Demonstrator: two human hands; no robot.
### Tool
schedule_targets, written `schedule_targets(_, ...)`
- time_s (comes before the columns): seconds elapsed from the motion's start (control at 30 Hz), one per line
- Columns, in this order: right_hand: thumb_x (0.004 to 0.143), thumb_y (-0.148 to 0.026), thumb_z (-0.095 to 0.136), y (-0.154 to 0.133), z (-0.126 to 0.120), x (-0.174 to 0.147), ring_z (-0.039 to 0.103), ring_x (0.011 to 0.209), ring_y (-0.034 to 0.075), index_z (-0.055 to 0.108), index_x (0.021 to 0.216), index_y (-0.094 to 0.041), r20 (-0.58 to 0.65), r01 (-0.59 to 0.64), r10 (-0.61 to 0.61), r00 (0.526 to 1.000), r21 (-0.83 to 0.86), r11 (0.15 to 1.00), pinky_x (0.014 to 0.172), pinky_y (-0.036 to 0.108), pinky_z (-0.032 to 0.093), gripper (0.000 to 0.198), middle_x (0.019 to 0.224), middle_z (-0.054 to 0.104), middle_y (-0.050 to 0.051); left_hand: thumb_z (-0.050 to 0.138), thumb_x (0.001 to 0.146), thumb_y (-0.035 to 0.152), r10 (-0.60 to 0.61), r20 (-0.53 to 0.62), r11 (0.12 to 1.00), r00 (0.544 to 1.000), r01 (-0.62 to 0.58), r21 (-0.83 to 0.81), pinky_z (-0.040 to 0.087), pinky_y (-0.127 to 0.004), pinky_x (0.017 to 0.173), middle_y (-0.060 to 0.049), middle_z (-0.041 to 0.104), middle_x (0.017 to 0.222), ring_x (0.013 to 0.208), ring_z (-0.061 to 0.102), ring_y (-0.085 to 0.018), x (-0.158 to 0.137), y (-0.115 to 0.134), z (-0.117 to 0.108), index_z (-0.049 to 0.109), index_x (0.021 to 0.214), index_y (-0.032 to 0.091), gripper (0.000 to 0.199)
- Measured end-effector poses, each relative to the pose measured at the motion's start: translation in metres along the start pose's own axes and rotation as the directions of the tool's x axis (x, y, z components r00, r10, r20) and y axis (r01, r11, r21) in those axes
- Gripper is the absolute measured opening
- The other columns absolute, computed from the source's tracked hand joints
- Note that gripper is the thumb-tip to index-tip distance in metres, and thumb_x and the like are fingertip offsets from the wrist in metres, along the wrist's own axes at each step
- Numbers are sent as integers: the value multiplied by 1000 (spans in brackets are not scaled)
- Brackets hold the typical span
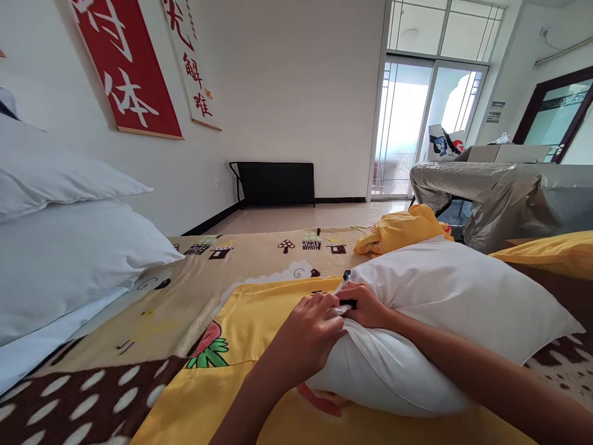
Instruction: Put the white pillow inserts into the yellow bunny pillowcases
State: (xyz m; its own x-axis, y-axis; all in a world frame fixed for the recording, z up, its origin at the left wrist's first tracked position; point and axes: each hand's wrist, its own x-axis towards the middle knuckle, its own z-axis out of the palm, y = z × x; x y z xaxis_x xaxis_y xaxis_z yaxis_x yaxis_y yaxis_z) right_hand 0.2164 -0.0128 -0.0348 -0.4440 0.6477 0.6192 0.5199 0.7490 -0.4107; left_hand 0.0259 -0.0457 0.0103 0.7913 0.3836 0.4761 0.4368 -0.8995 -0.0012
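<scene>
A plump white pillow (445, 278) lies across a yellow pillowcase-like cloth (250, 318), its near part bunched up toward me. My left hand (314, 327) has its fingers curled tightly on the pillow's left edge. Right beside it, nearly touching, my right hand (365, 304) pinches the same gathered edge. A small dark piece (349, 303) shows between the hands; I cannot make out what it is. Another dark bit (347, 275) sits at the pillow edge just beyond my right hand. The yellow cloth carries a strawberry print (209, 346), partly in view.
White pillows (69, 247) are stacked at the left on a patterned blanket (157, 309). Crumpled yellow fabric (403, 228) lies beyond the pillow, and more yellow cloth (551, 252) is at the right. A silver-covered table (500, 179) with boxes stands behind. A black folded panel (278, 184) leans by the wall.
</scene>
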Motion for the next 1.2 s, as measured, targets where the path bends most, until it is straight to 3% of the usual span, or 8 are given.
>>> schedule_targets(0.27,70,-8,56,-9,-7,12,52,69,13,68,71,-19,211,50,-4,978,-214,976,72,26,40,16,64,57,-1,44,90,24,-39,76,948,996,61,-313,41,-25,71,-3,52,83,78,49,-14,-2,-14,7,46,64,17,28)
schedule_targets(0.37,72,-10,59,-22,-25,17,54,97,19,71,87,-24,193,27,38,980,-326,945,88,34,40,24,98,62,5,43,90,22,-70,31,935,997,76,-348,40,-24,68,-3,51,82,75,48,-13,-3,-20,11,47,66,17,25)
schedule_targets(0.43,73,-10,58,-40,-40,17,51,109,20,70,98,-25,158,-49,112,981,-357,933,96,39,38,32,115,58,6,42,90,23,-102,-18,922,995,88,-377,39,-24,67,-2,50,80,73,47,-13,-3,-28,16,47,66,17,25)
schedule_targets(0.57,79,-17,53,-95,-57,8,56,104,21,63,112,-20,104,-202,275,956,-447,872,93,38,43,35,112,63,7,44,90,25,-215,-148,874,965,122,-470,37,-23,64,0,46,73,66,43,-11,-2,-49,29,40,60,17,31)
schedule_targets(0.73,79,-13,46,-133,-27,-7,49,118,29,48,129,-4,144,-24,174,974,-699,715,97,41,40,51,131,52,19,50,85,28,-399,-165,786,902,244,-568,34,-24,60,2,44,64,60,40,-11,1,-61,37,41,55,18,32)
schedule_targets(0.93,83,-11,37,-80,1,27,47,121,27,38,135,0,98,-109,268,958,-742,662,96,40,38,53,132,50,21,60,72,35,-698,-110,527,707,404,-747,28,-23,52,5,37,54,54,33,-9,1,-74,49,42,52,17,32)
schedule_targets(1.07,87,-22,37,-40,7,72,58,101,25,59,109,-11,298,-6,276,914,-670,743,88,40,41,33,107,66,14,57,70,37,-820,-99,403,563,446,-799,26,-22,48,6,32,53,51,30,-8,-4,-95,69,39,54,18,31)
schedule_targets(1.2,86,-19,37,-13,19,105,59,101,27,60,104,-13,531,55,307,790,-559,827,84,40,42,30,109,65,14,59,68,37,-894,-97,317,438,464,-827,24,-21,45,7,31,52,49,28,-7,-9,-109,80,37,54,19,32)
